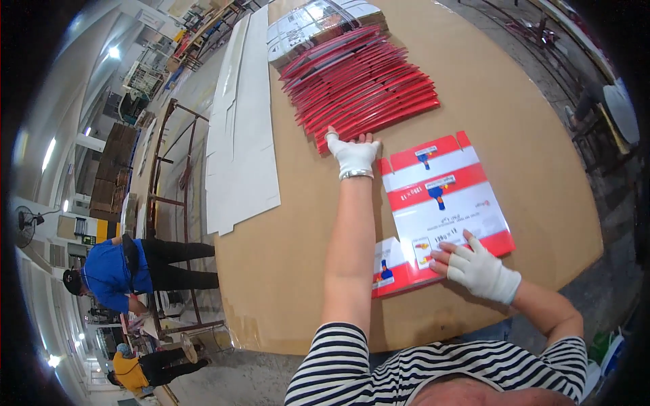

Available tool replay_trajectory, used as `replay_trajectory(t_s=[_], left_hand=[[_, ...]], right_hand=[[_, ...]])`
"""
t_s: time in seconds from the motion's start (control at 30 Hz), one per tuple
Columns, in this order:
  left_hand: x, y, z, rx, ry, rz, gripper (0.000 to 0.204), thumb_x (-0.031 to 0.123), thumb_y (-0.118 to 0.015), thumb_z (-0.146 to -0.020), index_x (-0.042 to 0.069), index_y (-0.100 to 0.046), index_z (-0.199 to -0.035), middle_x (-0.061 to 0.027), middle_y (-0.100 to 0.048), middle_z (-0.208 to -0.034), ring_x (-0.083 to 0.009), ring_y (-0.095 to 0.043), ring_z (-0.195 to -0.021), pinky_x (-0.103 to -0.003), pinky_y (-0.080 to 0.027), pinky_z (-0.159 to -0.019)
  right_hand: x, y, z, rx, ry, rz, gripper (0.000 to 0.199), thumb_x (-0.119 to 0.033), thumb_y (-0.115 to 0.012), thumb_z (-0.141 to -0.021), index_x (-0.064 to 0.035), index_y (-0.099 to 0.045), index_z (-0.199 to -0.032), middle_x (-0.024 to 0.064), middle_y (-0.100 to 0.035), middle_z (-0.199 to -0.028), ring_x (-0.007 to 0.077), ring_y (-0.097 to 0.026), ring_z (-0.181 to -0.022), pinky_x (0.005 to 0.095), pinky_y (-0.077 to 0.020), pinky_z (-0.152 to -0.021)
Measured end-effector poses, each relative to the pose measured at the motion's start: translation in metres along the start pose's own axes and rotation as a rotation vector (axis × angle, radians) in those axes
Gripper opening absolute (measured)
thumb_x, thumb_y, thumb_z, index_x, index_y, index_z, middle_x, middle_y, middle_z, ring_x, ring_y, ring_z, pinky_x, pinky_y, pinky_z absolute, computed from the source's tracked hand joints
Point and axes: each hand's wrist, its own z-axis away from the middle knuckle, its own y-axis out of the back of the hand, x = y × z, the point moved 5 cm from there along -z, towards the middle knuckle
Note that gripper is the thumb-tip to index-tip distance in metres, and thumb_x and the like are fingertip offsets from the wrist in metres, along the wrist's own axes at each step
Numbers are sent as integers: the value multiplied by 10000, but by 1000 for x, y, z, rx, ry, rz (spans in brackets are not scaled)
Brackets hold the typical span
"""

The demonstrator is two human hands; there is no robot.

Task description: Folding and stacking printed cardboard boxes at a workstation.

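My left hand [355, 155], in a white fingerless glove, reaches forward to the near end of a long row of folded red cartons [362, 84]. Its thumb and fingers are spread against the nearest carton's edge. In front of me lies a flat red-and-white printed carton [447, 199] with a blue picture on its panels. Another carton's panel [384, 264] shows at its lower left, partly covered. My right hand [477, 271], gloved the same way, rests on the flat carton's lower right with its fingers outstretched.
The cartons lie on a brown board-covered table [548, 223]. Long pale cardboard sheets [244, 128] run along its left side. A strapped bundle [325, 27] stands behind the red row. At left are a metal rack [166, 162] and people in blue [122, 271] and yellow [132, 372] shirts.
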Motion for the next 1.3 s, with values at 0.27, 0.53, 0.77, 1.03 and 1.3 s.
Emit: replay_trajectory(t_s=[0.27,0.53,0.77,1.03,1.3], left_hand=[[25,-24,-2,-135,143,-29,1084,504,-688,-789,4,-48,-1507,-131,-218,-1446,-344,-241,-1391,-546,-153,-1181],[67,14,-16,-411,258,-457,495,357,-552,-973,-30,-438,-1259,-182,-510,-1214,-339,-504,-1163,-482,-415,-1026],[318,80,22,530,-1267,-1902,575,354,-680,-865,-43,-549,-1258,-183,-632,-1185,-322,-576,-1116,-425,-454,-949],[450,195,62,1484,-573,-1809,1134,715,-670,-711,31,-262,-1518,-173,-449,-1473,-350,-410,-1364,-547,-271,-1105],[493,243,59,1360,-1307,-1485,758,275,-795,-726,61,-484,-1384,-115,-655,-1158,-339,-603,-1101,-457,-422,-995]], right_hand=[[180,-57,-188,47,38,299,546,-167,-581,-876,-184,-454,-1407,25,-483,-1412,207,-442,-1324,542,-382,-1036],[199,-44,-220,526,-102,289,611,-207,-686,-763,-130,-537,-1352,86,-524,-1386,273,-466,-1305,466,-302,-1120],[268,-53,-227,395,-504,288,927,-353,-678,-845,-192,-132,-1577,73,-76,-1644,327,-49,-1509,598,-62,-1166],[227,-43,-174,374,-400,269,805,-187,-623,-853,-90,-227,-1548,118,-208,-1611,311,-154,-1496,501,-112,-1191],[194,-53,-72,297,-546,174,724,-70,-593,-840,-54,-312,-1507,145,-329,-1553,347,-271,-1453,501,-217,-1165]])
